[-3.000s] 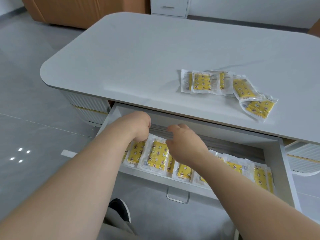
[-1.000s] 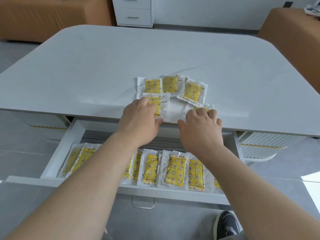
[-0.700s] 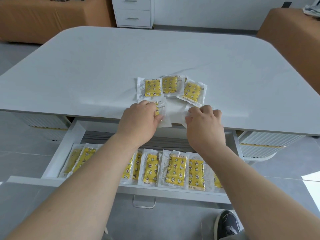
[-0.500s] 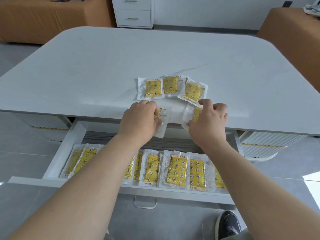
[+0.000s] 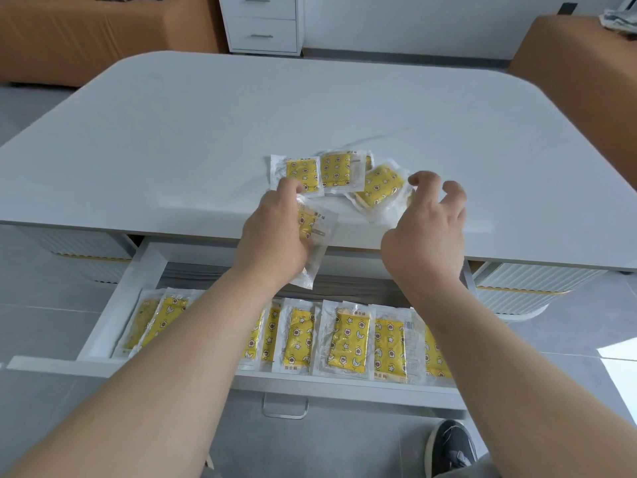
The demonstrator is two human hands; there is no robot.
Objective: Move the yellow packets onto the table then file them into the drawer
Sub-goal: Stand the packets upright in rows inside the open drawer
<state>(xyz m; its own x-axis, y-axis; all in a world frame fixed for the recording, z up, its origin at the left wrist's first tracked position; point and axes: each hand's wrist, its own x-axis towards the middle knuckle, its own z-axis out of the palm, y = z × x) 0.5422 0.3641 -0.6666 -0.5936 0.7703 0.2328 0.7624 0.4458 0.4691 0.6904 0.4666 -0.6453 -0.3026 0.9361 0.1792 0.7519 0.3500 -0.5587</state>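
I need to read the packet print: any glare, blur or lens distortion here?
Head view: clear wrappers on the tabletop packets glint softly, print is unreadable; the right hand looks slightly motion-soft; the table edge bows from the wide lens; a sun patch blows out the floor at right.

It looks like an office or lounge room: a broad white desk [image 5: 310, 108] with rounded corners, a white drawer cabinet [image 5: 262, 24] against the far wall, tan upholstered sofas far left [image 5: 103, 36] and far right [image 5: 579, 60], and a grey tiled floor [image 5: 41, 305].
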